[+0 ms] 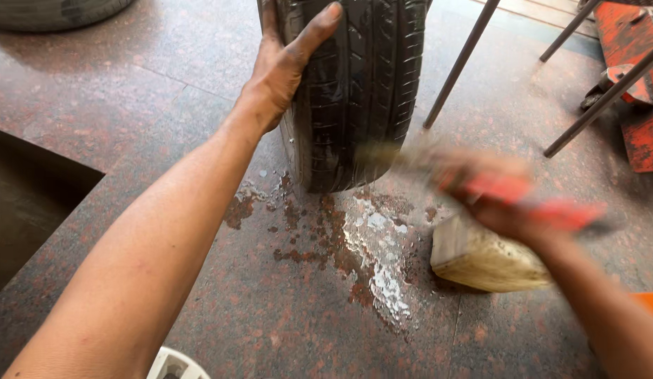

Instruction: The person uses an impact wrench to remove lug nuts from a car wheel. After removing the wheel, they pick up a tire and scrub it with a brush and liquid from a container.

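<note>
Black tyre (354, 91) stands upright under your left hand (281, 67), which presses its side; your blurry right hand (502, 200) grips a red-handled brush (530, 200) beside it.

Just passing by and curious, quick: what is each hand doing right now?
Left hand: open, palm and fingers flat against the upright tyre.
Right hand: closed on a red-handled brush, blurred.
</note>
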`<state>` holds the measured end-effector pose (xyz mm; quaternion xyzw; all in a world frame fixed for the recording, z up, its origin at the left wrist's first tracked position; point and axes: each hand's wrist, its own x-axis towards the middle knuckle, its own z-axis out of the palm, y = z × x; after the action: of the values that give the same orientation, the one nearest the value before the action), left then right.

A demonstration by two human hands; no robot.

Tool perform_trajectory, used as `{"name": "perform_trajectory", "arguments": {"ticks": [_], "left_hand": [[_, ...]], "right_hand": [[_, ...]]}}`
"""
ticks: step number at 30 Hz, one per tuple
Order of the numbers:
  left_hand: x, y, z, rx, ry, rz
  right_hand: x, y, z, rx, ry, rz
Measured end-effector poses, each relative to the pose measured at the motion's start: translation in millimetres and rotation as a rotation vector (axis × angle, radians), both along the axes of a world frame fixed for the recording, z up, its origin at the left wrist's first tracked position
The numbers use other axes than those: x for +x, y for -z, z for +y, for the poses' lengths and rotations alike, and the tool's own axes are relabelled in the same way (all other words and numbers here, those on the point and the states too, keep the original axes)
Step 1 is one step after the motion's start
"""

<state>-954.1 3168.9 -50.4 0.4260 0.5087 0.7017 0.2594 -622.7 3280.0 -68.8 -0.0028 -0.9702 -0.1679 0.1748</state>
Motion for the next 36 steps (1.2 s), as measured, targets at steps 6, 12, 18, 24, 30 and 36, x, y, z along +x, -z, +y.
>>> {"name": "perform_trajectory", "arguments": {"ticks": [6, 12, 18, 24, 30, 36], "left_hand": [[-9, -8, 10, -0.038, -0.034, 0.037], [13, -1, 27, -0.052, -0.375, 0.247], [26, 40, 10, -0.067, -0.287, 0.289], [10, 38, 5, -0.107, -0.223, 0.215], [-3, 18, -5, -0.006, -0.235, 0.221], [-21, 16, -2, -0.169, -0.254, 0.221]], "right_hand": [[-8, -53, 39, -0.25, 0.032, 0.417], [5, 58, -21, -0.521, -0.198, 0.27], [-10, 41, 52, -0.367, -0.436, 0.285], [-20, -35, 52, -0.469, 0.031, 0.458], [-29, 49, -70, -1.029, -0.225, 0.345], [-64, 81, -34, -0.416, -0.275, 0.107]]}}
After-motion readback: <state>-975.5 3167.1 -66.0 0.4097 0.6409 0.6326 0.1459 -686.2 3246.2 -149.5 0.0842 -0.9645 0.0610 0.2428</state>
